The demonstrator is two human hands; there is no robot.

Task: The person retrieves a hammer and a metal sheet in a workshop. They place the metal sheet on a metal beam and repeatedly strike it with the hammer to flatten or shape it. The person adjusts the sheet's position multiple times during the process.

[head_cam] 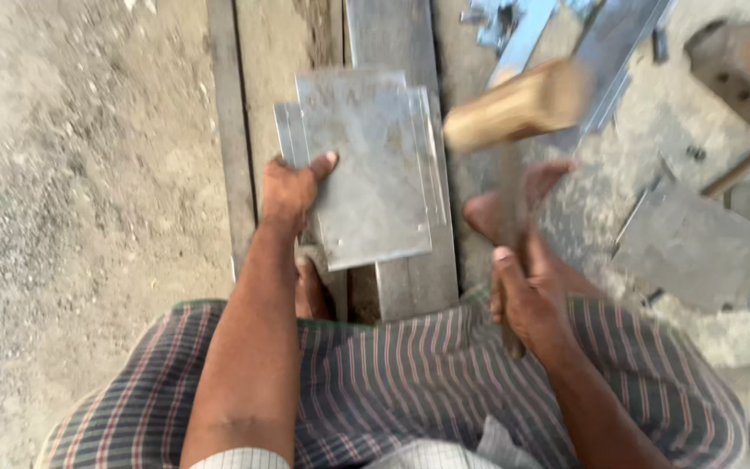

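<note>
My left hand (292, 187) grips the left edge of a stack of flat grey metal sheets (371, 165), thumb on top. The sheets lie across a long metal bar (410, 260) on the ground. My right hand (527, 300) is closed around the handle of a wooden mallet (518, 104). The mallet's pale head hangs blurred in the air just right of the sheets. My bare feet show below the sheets and beside the handle.
Another grey metal sheet (692, 243) lies on the ground at right. A rusty metal block (740, 65) sits at top right, with shiny metal strips (523, 35) at top centre. Wooden planks (232, 130) run along the left of the bar. Sandy ground spreads left.
</note>
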